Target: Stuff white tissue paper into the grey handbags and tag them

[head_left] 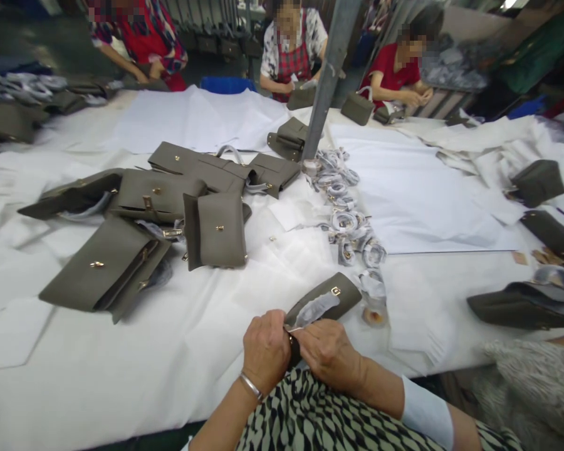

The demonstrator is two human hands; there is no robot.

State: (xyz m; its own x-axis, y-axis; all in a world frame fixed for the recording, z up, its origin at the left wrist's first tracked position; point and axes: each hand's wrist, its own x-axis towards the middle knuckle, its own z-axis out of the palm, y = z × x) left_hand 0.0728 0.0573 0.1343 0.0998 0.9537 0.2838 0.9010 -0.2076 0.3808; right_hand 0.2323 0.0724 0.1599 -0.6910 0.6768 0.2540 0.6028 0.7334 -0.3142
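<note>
An olive-green handbag [348, 299] with a gold clasp lies at the table's near edge, close against my body. Pale wrapping [316, 309] covers what looks like its handle. My left hand [267, 346], with a silver bangle at the wrist, is closed on the bag's near left end. Beside it, my right hand [329, 352] pinches a thin white strip [295, 329] at the same spot, the knuckles of both hands almost touching. The fingertips and the part of the bag beneath them are mostly hidden.
Several olive handbags [216, 228] lie to the left on the white-covered table [169, 376]. Wrapped strap coils [345, 220] form a column right of centre, near a grey metal post [329, 75]. White sheets [418, 188] are spread beyond. Three people work across the table; more bags [521, 305] lie right.
</note>
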